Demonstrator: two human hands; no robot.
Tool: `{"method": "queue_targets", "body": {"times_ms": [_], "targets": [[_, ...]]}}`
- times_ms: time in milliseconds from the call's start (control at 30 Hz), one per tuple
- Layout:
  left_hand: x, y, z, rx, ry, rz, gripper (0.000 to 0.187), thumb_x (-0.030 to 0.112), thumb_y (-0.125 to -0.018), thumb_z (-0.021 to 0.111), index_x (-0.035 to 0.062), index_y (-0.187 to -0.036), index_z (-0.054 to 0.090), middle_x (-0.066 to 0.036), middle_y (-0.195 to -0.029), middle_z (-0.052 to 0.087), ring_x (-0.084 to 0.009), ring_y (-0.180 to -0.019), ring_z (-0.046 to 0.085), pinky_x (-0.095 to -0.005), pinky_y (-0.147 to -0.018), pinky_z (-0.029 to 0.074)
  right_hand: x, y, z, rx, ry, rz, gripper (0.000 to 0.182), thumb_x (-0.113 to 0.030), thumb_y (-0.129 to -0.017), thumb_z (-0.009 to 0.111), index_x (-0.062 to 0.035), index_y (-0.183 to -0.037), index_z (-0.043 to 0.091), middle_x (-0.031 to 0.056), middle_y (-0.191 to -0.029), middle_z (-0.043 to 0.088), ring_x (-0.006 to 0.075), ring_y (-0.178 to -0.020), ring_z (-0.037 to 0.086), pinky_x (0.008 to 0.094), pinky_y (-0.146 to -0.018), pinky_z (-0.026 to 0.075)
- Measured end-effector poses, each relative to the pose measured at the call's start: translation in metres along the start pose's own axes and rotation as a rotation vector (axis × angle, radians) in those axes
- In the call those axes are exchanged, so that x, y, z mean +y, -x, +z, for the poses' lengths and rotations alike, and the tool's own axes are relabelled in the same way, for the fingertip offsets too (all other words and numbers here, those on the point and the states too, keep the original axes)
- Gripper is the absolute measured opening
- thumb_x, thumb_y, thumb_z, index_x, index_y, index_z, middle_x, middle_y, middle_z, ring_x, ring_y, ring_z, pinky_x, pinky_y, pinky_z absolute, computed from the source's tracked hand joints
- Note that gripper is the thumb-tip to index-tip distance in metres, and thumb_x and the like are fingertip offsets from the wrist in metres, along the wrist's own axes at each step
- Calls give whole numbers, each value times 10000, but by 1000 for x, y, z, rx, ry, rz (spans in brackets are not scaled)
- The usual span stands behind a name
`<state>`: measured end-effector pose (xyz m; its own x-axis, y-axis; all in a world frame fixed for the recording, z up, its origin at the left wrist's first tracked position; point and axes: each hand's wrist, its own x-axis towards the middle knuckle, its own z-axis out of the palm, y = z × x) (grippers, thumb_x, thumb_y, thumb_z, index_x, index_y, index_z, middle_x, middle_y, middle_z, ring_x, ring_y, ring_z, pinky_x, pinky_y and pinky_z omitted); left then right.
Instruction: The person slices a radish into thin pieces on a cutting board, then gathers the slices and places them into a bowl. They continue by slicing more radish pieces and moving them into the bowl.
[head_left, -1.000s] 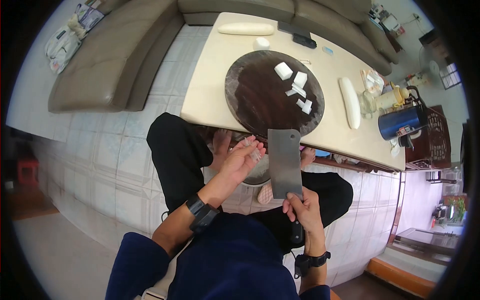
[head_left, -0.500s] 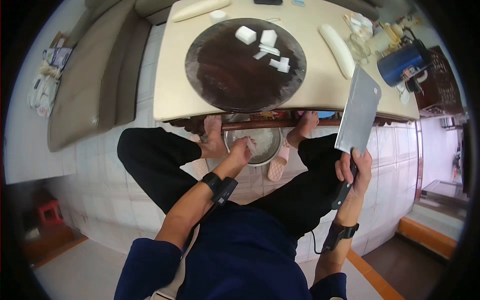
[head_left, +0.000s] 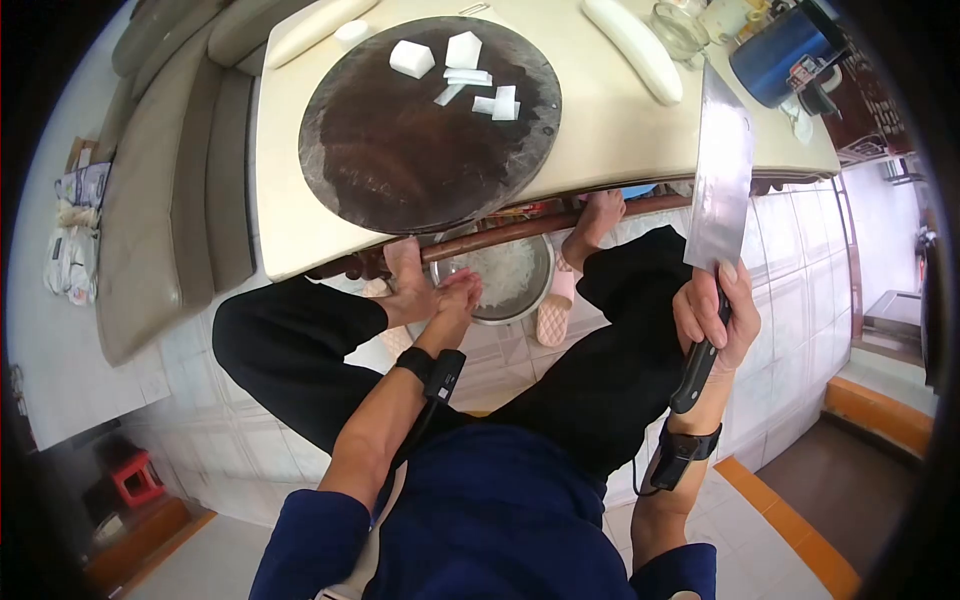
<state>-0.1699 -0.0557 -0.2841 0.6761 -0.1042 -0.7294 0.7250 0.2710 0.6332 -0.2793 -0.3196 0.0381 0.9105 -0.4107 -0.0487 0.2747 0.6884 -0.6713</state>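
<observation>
My right hand (head_left: 718,318) is wrapped around the black handle of a cleaver (head_left: 722,170), its broad blade pointing up beside the table's front edge. Low down, my left hand (head_left: 458,294) hovers at the left rim of a metal basin (head_left: 541,292), palm turned up and fingers stretched out, with nothing visible in it. White shreds (head_left: 503,272) lie inside the basin. On the round dark chopping board (head_left: 400,165) rest two chunks of white radish (head_left: 412,59) and several thin slices (head_left: 497,104).
A whole white radish (head_left: 635,50) lies right of the board, another long one (head_left: 318,32) at the left. The pale table (head_left: 285,220) also holds a glass jar (head_left: 680,32) and a blue kettle (head_left: 785,55). Pink slippers (head_left: 555,310) flank the basin; a sofa (head_left: 160,200) stands left.
White shreds seen in my left hand are gone from it, and its fingers have straightened. The cleaver stays in my right hand. The view has shifted, moving the table up and left.
</observation>
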Motion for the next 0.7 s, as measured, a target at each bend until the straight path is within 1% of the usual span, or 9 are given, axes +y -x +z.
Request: {"method": "queue_targets", "body": {"times_ms": [67,167,233,333,367,433,533,600,700], "targets": [[-3,-8,-6,-52,-12,39,169,84,-869,661,90,-1038,653,-39,-871,679,-155,-712,646,-291,-612,530,1,0,-4,-9,-4,-7,180,-90,-960,470,44,-1079,497,67,-580,490,43,-316,320,205,-332,301],[33,28,24,92,-40,-29,121,135,-865,691,68,-963,667,-31,-844,683,-119,-665,636,-300,-545,524,4,0,-2,-10,3,-5,187,-92,-960,474,51,-1079,494,77,-575,491,48,-313,318,209,-329,295],[56,47,40,-86,-186,-130,134,179,-867,708,74,-945,684,-17,-858,684,-101,-681,627,-263,-601,522,4,-1,1,-17,2,7,196,-93,-955,486,63,-1075,490,91,-570,492,56,-309,312,220,-325,293],[107,98,74,-415,-392,-60,221,196,-931,648,31,-1077,668,-41,-927,694,-117,-786,647,-246,-724,523,6,-3,2,-41,50,23,216,-93,-951,494,75,-1087,487,100,-566,496,66,-306,310,227,-325,293],[126,117,82,-419,-392,-38,221,196,-931,648,31,-1077,668,-41,-927,694,-117,-786,647,-246,-724,523,6,-3,3,-60,52,27,234,-95,-947,504,84,-1097,487,110,-567,505,74,-305,320,236,-321,294],[164,153,97,-676,-567,210,242,174,-932,646,19,-1117,668,-47,-964,697,-108,-839,645,-243,-771,516,4,-8,12,-66,93,19,238,-95,-944,508,88,-1095,491,111,-568,508,75,-305,325,236,-321,296],[222,181,111,-779,-595,370,220,150,-925,652,8,-1089,680,-42,-964,696,-98,-866,637,-247,-778,515,-4,-30,32,-106,182,6,206,-100,-938,517,82,-1033,509,110,-570,515,79,-302,333,233,-319,297],[261,183,123,-691,-798,537,188,124,-919,652,12,-1064,692,-34,-936,695,-85,-850,620,-240,-767,506,-12,-56,57,-140,233,14,142,-105,-969,466,30,-1009,482,63,-583,484,57,-303,280,217,-320,276],[296,165,142,-552,-1042,838,183,115,-909,654,2,-1049,686,-21,-830,676,-70,-749,578,-233,-690,480,-16,-107,86,-197,187,6,136,-117,-949,509,18,-937,506,85,-660,535,70,-373,348,239,-396,332]]}}
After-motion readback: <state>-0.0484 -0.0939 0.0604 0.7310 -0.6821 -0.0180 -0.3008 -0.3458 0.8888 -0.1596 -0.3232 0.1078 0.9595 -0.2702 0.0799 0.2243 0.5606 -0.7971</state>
